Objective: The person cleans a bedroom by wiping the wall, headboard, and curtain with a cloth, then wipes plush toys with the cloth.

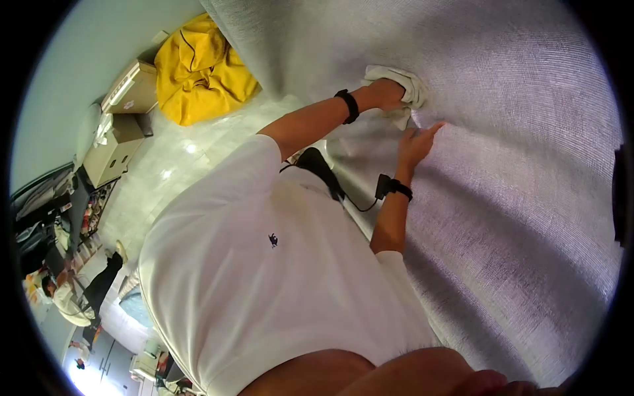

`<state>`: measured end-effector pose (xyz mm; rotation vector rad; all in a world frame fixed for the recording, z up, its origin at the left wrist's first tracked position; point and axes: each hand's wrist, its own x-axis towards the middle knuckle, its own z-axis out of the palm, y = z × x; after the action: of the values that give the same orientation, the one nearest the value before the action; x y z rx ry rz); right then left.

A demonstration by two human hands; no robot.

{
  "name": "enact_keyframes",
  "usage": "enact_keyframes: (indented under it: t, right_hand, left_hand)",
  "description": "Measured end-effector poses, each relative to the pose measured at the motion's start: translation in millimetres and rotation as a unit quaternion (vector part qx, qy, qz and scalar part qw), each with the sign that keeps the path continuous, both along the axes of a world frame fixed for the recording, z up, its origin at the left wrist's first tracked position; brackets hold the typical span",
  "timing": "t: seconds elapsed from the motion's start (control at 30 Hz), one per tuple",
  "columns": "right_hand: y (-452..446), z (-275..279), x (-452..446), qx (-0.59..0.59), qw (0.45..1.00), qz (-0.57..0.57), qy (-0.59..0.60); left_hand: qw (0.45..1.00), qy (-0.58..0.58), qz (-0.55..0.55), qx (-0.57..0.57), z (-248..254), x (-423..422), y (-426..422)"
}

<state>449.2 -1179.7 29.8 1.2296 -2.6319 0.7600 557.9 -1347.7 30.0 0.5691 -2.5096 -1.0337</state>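
Observation:
A large, grey-lilac ribbed fabric (508, 145), which looks like a curtain, fills the right side of the head view and falls in soft folds. My left hand (386, 94) is closed on a crumpled white cloth (413, 84) and presses it against the fabric. Just below it, my right hand (415, 148) touches the same fabric, its fingers closed at a fold and one fingertip lying along the surface. Part of its grip is hidden. Both wrists wear black bands; a small black box with a cable sits on the right one.
A yellow bag-like bundle (201, 72) lies on the shiny tiled floor (178, 155). Cardboard boxes (112, 148) stand along the wall. Dark clothes (43, 198) and shelved goods are farther off, where another person (72, 300) is visible.

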Motion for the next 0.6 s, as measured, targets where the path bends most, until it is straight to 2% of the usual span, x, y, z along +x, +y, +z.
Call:
enact_keyframes:
  t: [0.1, 0.13, 0.2, 0.27, 0.33, 0.37, 0.43, 0.47, 0.53, 0.6]
  right_hand:
    - [7.3, 0.0, 1.2, -0.047, 0.998, 0.021, -0.045]
    - [10.5, -6.1, -4.2, -0.043, 0.998, 0.029, -0.019]
    - [7.5, -31.6, -17.9, -0.048, 0.998, 0.023, -0.015]
    - [4.9, -63.4, -32.7, -0.019, 0.973, 0.156, 0.17]
    - [-10.3, -51.5, -21.3, -0.011, 0.983, 0.135, 0.127]
    - [-12.3, -38.1, -13.4, -0.002, 0.988, 0.121, 0.096]
    - [-16.4, -24.7, -2.5, 0.022, 0.993, 0.096, 0.059]
    - [-25.6, -20.7, -5.2, 0.039, 0.995, 0.085, 0.035]
    - [-34.0, -38.8, -10.8, 0.009, 0.996, 0.071, 0.044]
    - [-37.6, -43.8, -7.3, -0.008, 0.997, 0.063, 0.044]
  left_hand:
    - [0.995, -0.091, -0.034, -0.027, -23.5, 1.4, -6.2]
    - [0.993, -0.106, -0.034, -0.032, -32.0, 7.9, -13.3]
    - [0.976, 0.009, -0.041, -0.215, -54.5, 28.1, -30.2]
    - [0.973, -0.165, -0.034, -0.155, -44.7, 40.2, -59.9]
    - [0.98, -0.03, 0.033, -0.193, -51.7, 56.2, -81.1]
    - [0.981, -0.038, 0.02, -0.189, -54.6, 66.4, -86.1]
    - [0.955, -0.124, 0.016, -0.268, -51.2, 73.9, -99.0]
    - [0.953, -0.121, 0.011, -0.277, -48.2, 67.5, -100.2]
    - [0.954, 0.088, 0.075, -0.276, -45.3, 57.3, -85.9]
    - [0.979, 0.051, 0.045, -0.193, -34.0, 43.8, -64.1]
